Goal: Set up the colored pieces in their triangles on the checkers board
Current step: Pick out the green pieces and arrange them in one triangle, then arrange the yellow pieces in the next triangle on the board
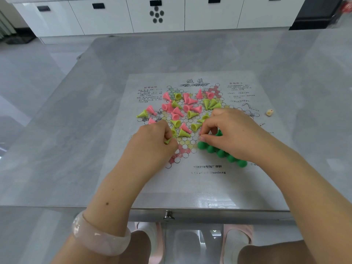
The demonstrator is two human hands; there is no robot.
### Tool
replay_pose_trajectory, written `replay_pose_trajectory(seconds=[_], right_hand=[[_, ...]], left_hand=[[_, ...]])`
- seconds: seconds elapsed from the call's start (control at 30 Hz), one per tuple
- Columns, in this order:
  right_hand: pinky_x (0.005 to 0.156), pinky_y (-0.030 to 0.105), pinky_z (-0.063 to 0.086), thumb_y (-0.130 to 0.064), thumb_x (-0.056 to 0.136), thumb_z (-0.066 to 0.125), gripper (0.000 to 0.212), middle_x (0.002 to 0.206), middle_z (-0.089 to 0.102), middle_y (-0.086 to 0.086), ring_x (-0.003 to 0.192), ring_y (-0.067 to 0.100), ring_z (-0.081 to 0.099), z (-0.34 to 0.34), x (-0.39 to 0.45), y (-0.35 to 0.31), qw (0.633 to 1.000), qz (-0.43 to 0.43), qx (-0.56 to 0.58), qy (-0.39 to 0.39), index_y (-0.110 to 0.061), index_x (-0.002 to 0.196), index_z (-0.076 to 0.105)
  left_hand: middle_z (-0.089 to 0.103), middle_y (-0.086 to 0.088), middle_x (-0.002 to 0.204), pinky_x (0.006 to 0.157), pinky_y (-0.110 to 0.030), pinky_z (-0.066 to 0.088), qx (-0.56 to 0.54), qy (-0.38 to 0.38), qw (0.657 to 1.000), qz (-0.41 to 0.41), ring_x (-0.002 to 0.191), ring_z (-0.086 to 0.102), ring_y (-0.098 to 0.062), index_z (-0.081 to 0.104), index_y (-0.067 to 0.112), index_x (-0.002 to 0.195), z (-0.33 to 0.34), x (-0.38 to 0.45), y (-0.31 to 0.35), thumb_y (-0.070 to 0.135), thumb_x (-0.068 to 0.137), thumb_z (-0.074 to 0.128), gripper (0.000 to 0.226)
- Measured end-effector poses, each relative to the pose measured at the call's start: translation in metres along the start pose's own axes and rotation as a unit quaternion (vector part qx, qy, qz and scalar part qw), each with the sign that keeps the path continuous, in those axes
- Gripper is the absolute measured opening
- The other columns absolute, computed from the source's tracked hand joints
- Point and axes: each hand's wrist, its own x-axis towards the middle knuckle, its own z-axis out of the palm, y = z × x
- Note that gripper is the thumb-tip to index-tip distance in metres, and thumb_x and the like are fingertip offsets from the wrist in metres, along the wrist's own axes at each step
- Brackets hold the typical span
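Note:
A paper checkers board lies flat on the table. Several pink cone pieces and yellow-green cone pieces lie tipped over across its middle. Several dark green pieces stand upright in a row in the near right triangle. My left hand pinches a yellow-green piece over the near left part of the star. My right hand hovers over the dark green triangle with thumb and fingers curled together; what they hold is hidden.
A small die sits on the table to the right of the board. The grey table's front edge has a drawer knob. White cabinets stand beyond the table.

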Motion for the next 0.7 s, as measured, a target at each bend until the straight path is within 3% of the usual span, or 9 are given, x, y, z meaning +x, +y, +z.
replay_pose_trajectory(seconds=[0.17,0.27,0.37,0.47,0.7], right_hand=[[0.062,0.018,0.031,-0.038,0.084,0.055,0.016,0.082,0.043,-0.015,0.075,0.000,0.041,-0.004,-0.001,0.003,1.000,-0.008,0.011,-0.016,-0.028,0.091,0.066],[0.058,0.013,0.025,-0.038,0.085,0.052,0.016,0.080,0.040,-0.017,0.070,-0.011,0.040,-0.010,-0.003,0.005,0.999,0.001,0.046,0.020,-0.029,0.088,0.064],[0.057,0.009,0.027,-0.032,0.088,0.049,0.017,0.077,0.043,-0.016,0.066,-0.017,0.039,-0.016,-0.004,0.007,0.994,0.025,0.068,0.081,-0.025,0.085,0.064],[0.061,0.001,0.030,-0.024,0.089,0.052,0.015,0.073,0.044,-0.017,0.066,-0.017,0.041,-0.017,-0.005,0.009,0.992,0.033,0.072,0.103,-0.020,0.084,0.065],[0.070,0.022,0.043,-0.021,0.087,0.054,0.013,0.086,0.051,-0.012,0.080,0.006,0.051,-0.012,0.004,-0.010,0.993,0.033,0.065,0.093,-0.022,0.095,0.064]], left_hand=[[0.056,0.009,0.078,0.053,-0.013,0.035,-0.018,0.028,0.999,0.007,0.065,0.049,-0.004,0.055,0.017,0.082,-0.002,0.002,-0.003,0.022,0.084,0.053,0.006],[0.056,0.006,0.075,0.052,-0.016,0.038,-0.090,0.049,0.994,-0.040,0.065,0.053,-0.010,0.054,0.018,0.077,-0.010,0.005,-0.008,0.019,0.084,0.052,0.008],[0.059,-0.001,0.070,0.058,-0.028,0.047,-0.270,0.069,0.952,-0.126,0.059,0.056,-0.015,0.056,0.016,0.074,-0.023,0.009,-0.010,0.013,0.085,0.046,0.016],[0.055,0.000,0.059,0.047,-0.022,0.044,-0.378,0.051,0.912,-0.153,0.045,0.051,-0.010,0.058,0.010,0.073,-0.030,0.007,-0.009,0.007,0.085,0.041,0.021],[0.051,0.000,0.058,0.041,-0.019,0.039,-0.417,0.034,0.895,-0.156,0.042,0.046,-0.009,0.061,0.014,0.073,-0.035,0.003,-0.007,-0.003,0.080,0.031,0.035]])
